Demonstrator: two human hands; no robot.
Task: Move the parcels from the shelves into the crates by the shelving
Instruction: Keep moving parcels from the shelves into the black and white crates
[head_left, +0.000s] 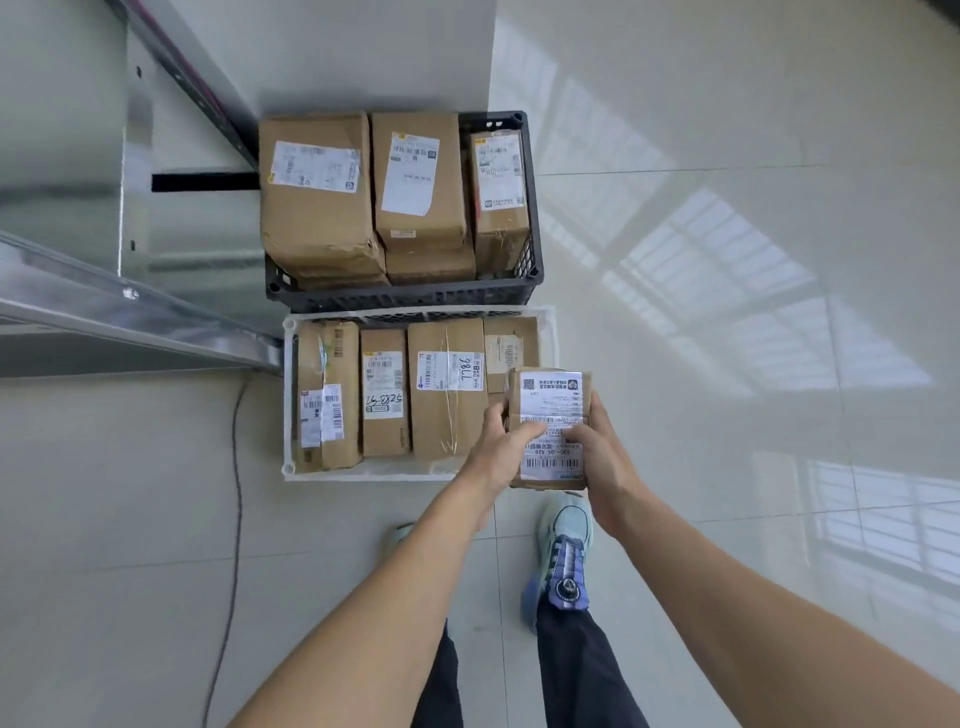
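Our left hand (500, 442) and right hand (605, 460), tight around one labelled parcel (551, 402), over the near right corner of the white crate (363, 471).

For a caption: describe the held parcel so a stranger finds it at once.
Find the white crate by the person's feet. At its near right corner, the left hand and right hand hold a parcel. Only it is outside a crate.
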